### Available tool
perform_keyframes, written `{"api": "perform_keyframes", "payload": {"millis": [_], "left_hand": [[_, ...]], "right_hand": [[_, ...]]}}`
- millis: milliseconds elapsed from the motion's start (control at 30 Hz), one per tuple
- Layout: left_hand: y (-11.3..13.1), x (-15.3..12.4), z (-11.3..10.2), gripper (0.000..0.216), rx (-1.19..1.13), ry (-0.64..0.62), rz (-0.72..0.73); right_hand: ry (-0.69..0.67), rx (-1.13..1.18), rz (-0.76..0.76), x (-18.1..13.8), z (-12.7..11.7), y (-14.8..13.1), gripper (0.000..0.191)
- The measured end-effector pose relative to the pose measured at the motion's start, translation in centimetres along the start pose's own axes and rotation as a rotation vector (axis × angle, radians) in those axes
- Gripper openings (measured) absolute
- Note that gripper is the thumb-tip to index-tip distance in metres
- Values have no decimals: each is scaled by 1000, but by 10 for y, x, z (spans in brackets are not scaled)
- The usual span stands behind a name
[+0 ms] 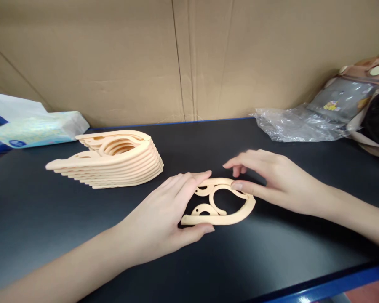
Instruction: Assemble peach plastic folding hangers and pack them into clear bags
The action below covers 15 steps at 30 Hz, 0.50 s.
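A folded cream-coloured plastic folding hanger (235, 218) lies on the black table in front of me. My left hand (169, 210) spans its left end, thumb along the near side and fingers along the far side, hiding part of that end. At the right end, the thumb of my right hand (271, 179) touches the hanger's upper edge, while the other fingers hover apart beyond it, slightly bent. To the left stands a neat stack of matching folded hangers (129, 168), all pointing the same way.
A tissue pack (47, 128) sits at the back left. Crumpled clear plastic (293, 122) and a see-through bottle with a brown lid (344, 94) are at the back right. Cardboard (129, 63) stands behind the black table (233, 265), which has a blue edge.
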<state>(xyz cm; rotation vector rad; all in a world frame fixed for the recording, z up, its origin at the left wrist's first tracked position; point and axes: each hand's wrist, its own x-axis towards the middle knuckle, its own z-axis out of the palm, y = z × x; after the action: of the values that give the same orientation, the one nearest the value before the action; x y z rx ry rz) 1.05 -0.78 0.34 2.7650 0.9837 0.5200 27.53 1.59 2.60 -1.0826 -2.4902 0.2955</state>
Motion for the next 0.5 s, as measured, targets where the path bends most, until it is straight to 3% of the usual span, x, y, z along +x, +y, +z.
{"api": "perform_keyframes", "payload": {"millis": [200,367,500], "left_hand": [[0,2,-5,58,75,178,33],[-1,2,-6,56,83,174,44],[-1,2,-5,60,57,160,30]], "right_hand": [[-202,418,239,3,-8,4,27],[-288,763,335,6,-7,3,35],[-291,845,355,8,-7,2,35]]}}
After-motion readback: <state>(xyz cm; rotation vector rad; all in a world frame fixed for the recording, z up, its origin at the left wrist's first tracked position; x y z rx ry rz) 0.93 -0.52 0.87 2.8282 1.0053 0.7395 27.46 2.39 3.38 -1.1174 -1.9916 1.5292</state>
